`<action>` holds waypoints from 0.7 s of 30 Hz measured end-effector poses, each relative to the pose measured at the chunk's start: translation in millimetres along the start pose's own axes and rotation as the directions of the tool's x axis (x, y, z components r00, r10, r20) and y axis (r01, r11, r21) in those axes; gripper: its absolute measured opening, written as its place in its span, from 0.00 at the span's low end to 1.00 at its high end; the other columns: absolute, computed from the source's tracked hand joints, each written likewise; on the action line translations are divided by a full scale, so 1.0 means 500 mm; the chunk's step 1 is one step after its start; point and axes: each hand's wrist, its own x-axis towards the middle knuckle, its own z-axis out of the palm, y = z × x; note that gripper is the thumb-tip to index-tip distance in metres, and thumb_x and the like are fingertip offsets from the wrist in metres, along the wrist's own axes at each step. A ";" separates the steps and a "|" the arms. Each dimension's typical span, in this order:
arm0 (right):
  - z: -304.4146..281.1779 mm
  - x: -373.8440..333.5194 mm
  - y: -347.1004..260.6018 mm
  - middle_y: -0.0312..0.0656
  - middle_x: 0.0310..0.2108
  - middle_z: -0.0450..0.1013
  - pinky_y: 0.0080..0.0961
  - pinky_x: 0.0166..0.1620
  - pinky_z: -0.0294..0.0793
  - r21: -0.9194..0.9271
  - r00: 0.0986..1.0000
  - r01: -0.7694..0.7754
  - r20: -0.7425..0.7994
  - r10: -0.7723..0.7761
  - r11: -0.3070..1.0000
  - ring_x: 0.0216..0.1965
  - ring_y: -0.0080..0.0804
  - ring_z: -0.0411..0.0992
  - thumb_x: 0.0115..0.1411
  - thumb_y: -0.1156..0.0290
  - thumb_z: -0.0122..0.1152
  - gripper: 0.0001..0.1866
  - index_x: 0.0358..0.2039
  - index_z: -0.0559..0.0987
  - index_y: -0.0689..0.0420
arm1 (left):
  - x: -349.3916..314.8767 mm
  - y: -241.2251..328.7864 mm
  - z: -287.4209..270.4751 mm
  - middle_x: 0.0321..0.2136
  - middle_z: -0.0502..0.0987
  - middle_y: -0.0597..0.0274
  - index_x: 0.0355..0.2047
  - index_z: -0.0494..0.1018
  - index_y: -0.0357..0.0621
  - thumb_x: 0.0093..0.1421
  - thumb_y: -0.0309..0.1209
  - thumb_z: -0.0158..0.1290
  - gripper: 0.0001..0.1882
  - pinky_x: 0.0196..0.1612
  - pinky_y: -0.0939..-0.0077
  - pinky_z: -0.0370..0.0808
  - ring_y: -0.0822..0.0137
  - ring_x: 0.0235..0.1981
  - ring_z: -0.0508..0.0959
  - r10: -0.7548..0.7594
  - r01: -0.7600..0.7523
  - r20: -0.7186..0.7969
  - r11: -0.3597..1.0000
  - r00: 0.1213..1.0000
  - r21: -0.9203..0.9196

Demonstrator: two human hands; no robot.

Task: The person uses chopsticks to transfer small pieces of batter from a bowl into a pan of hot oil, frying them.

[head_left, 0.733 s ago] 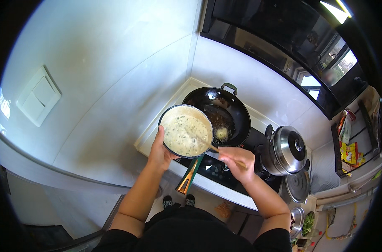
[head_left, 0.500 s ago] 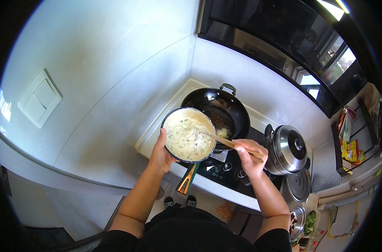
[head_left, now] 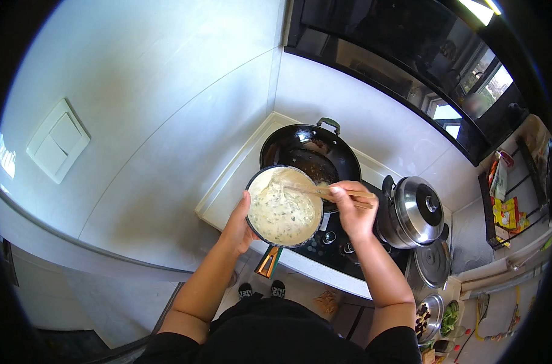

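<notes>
My left hand point(head_left: 238, 227) grips the left side of a small saucepan point(head_left: 273, 245) with a pale inside and a dark rim. Pale batter point(head_left: 285, 215) flecked with green bits fills much of it. Between the fingers of my right hand point(head_left: 353, 209) is a pair of chopsticks point(head_left: 324, 190), their tips dipped in the batter near the far rim. The saucepan's green and copper-coloured handle points toward me. Just beyond, a black wok point(head_left: 342, 158) with dark, shiny liquid in its bottom stands on the stove, partly hidden by the saucepan and my right hand.
A lidded steel pot point(head_left: 416, 212) stands on the black stovetop point(head_left: 324, 252) at right. Beyond it lie a round lid point(head_left: 432, 266), a steel bowl of dark pieces point(head_left: 430, 315) and green vegetables point(head_left: 450, 318). A wall rises close at left; a range hood point(head_left: 397, 67) hangs above.
The saucepan has moved slightly right and toward me, uncovering more of the wok. My right hand has shifted up and left, bringing the chopstick tips to the far side of the batter.
</notes>
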 end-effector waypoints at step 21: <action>0.027 -0.016 0.001 0.44 0.24 0.77 0.21 0.28 0.79 0.262 0.974 -0.208 0.147 0.174 0.942 0.24 0.28 0.76 0.57 0.74 0.63 0.06 0.29 0.78 0.64 | 0.002 0.015 -0.033 0.55 0.68 0.51 0.59 0.60 0.38 0.65 0.59 0.29 0.38 0.58 0.63 0.66 0.59 0.56 0.69 0.054 -0.036 0.093 0.982 0.994 -0.186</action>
